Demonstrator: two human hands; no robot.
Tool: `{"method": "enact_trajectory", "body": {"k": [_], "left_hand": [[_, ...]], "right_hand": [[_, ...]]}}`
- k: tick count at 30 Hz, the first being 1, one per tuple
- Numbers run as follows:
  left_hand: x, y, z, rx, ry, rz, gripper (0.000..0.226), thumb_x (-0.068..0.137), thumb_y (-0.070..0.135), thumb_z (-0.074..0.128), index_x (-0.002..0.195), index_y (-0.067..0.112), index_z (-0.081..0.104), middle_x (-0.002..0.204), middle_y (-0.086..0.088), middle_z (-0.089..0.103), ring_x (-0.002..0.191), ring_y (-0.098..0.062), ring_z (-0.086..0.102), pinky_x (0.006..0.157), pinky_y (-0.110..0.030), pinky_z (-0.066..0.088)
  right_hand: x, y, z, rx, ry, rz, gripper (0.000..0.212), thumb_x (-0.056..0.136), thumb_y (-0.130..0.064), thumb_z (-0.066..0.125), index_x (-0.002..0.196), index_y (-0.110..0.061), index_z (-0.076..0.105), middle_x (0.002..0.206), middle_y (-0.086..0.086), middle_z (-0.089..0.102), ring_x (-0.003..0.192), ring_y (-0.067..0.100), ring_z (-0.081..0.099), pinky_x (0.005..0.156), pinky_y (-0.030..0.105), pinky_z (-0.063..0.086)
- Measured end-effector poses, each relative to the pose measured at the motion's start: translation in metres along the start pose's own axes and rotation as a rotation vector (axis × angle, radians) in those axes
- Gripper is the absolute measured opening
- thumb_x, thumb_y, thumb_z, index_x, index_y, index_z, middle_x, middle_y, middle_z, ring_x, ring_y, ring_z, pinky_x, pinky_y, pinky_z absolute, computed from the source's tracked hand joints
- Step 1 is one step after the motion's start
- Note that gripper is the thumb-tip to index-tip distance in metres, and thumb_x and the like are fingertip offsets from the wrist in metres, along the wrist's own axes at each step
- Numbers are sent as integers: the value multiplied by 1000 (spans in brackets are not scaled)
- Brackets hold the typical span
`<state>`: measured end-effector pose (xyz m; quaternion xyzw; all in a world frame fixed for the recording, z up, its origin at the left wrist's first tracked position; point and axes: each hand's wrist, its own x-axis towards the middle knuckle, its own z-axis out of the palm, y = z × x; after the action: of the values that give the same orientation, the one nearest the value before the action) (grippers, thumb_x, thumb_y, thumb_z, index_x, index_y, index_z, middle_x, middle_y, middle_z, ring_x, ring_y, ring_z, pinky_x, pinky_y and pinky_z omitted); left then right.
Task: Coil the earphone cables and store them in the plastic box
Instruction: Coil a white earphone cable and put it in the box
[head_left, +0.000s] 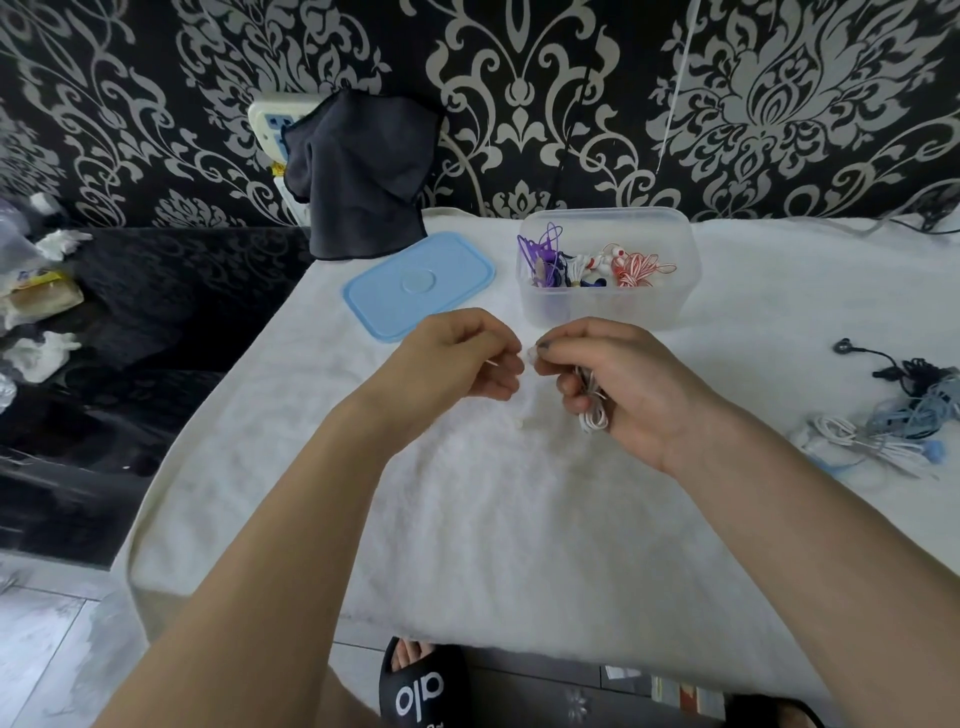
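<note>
Black slipper (423, 686) at bottom edge: white letters "alo" across its strap; a partial line below them too cut off to read; no other legible text.

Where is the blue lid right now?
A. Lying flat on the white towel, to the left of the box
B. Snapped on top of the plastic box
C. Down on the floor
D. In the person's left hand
A: the blue lid lies flat on the white towel, left of the open plastic box, and neither hand touches it.
</note>
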<state>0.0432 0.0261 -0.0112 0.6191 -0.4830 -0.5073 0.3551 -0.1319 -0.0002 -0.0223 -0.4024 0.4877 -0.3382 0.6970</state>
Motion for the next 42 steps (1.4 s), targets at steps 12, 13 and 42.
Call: {"method": "enact_trajectory", "body": {"k": [12, 13, 42], "left_hand": [[-1, -32, 4, 730, -146, 159, 14, 82, 13, 77, 88, 25, 71, 87, 6, 61, 66, 2, 53, 65, -9, 43], [-1, -32, 4, 726, -145, 175, 15, 83, 13, 76, 85, 26, 69, 86, 7, 61, 67, 2, 54, 65, -9, 43], [-12, -6, -3, 380, 108, 327, 20, 83, 5, 77, 83, 17, 62, 80, -1, 70, 71, -20, 65, 69, -30, 56]], "right_hand": [[0, -5, -2, 11, 9, 23, 7, 86, -5, 69, 93, -5, 69, 74, 8, 67, 53, 11, 46, 45, 22, 32], [0, -5, -2, 8, 10, 24, 7, 86, -5, 69, 93, -5, 69, 74, 8, 67, 53, 11, 46, 46, 22, 32], [-7, -5, 3, -214, -8, -82, 6, 89, -11, 65, 91, -10, 71, 84, 9, 76, 58, 21, 46, 48, 26, 32]]}}
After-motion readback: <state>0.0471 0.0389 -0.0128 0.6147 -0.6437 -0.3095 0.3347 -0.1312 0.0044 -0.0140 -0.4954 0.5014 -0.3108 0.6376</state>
